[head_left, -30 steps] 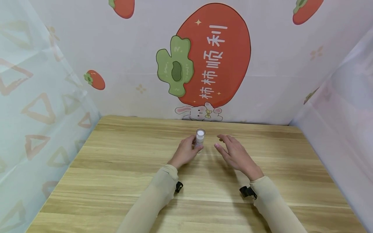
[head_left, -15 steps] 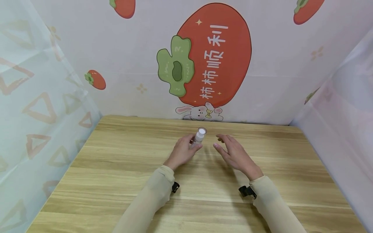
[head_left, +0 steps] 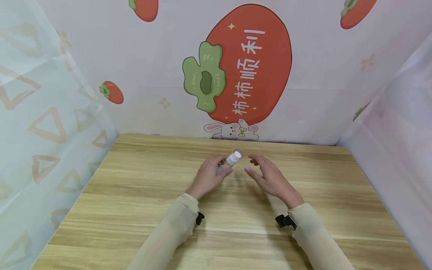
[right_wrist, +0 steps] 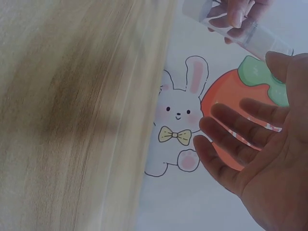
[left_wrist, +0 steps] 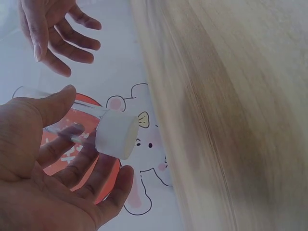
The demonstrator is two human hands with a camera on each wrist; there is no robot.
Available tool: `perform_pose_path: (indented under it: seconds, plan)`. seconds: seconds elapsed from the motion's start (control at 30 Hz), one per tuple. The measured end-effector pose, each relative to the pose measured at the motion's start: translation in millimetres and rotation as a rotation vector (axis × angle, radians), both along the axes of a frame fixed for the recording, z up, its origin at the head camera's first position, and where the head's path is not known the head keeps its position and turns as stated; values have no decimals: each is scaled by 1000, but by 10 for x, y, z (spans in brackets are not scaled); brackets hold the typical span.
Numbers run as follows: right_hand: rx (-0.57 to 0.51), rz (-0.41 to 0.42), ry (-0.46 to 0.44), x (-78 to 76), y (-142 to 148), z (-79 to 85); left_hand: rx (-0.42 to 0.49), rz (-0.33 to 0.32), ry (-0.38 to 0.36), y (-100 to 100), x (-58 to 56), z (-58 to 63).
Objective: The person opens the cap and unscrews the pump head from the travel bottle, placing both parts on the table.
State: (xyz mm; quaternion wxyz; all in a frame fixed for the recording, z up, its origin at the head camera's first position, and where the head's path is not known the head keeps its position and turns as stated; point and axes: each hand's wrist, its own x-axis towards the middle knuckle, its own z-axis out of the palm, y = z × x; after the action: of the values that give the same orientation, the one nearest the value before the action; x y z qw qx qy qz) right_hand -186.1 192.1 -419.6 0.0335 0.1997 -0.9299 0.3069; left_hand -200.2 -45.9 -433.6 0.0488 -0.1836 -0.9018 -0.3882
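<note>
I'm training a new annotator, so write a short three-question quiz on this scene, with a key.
1. Multiple choice: in the head view, how is the small bottle in the grip of the left hand held?
a) straight upright
b) tilted
c) lying flat

2. True or false: the right hand is apart from the small bottle.

3. Fill in the blank: the printed rabbit on the backdrop wears a ____ bow tie.

Key: 1. b; 2. true; 3. yellow
</note>
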Motion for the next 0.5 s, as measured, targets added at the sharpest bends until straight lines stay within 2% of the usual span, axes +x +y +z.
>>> perform_pose_path:
  seconds: [0.27,0.5]
  plan:
    - [-20,12,-10,-6,-20,8,-33,27,22,-34,61,31]
    - [-44,28,-36,-8,-31,36,-46,19,57,-65,74,45]
